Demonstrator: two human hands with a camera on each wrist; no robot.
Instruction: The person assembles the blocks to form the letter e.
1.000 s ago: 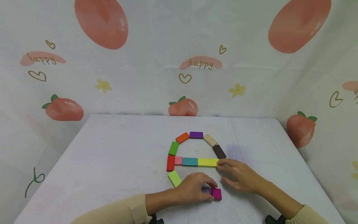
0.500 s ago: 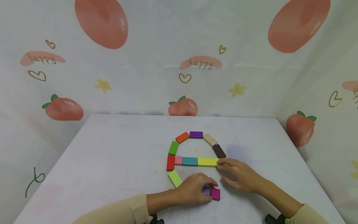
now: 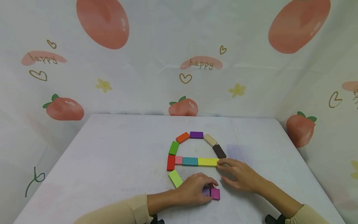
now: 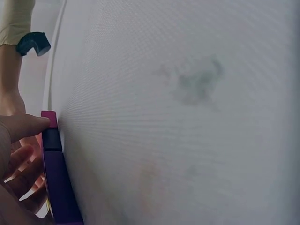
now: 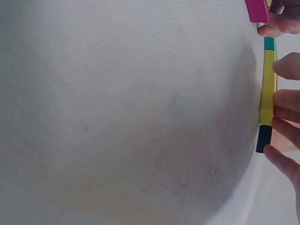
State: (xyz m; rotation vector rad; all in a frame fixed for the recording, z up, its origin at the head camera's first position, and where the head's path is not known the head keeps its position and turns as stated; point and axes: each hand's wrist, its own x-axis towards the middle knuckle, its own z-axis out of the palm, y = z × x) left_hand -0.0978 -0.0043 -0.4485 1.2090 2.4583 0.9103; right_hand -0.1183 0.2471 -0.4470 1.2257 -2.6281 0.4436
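My left hand pinches a magenta block between thumb and fingers, low on the white table. Left of that block lies a violet block, partly hidden under the hand. The left wrist view shows the thumb on the magenta block and a long dark purple block in the same line. My right hand rests its fingertips at the right end of a yellow block, thumb apart. In the right wrist view a dark block sits at the yellow one's end, a fingertip against it.
Teal, pink and red blocks continue the yellow row leftward. Green, orange, purple, beige and dark brown blocks arch behind. A lime block slants below red.
The magenta block has shifted slightly left, closer against the violet block, with my left hand on it. My right hand and the other blocks stay in place.
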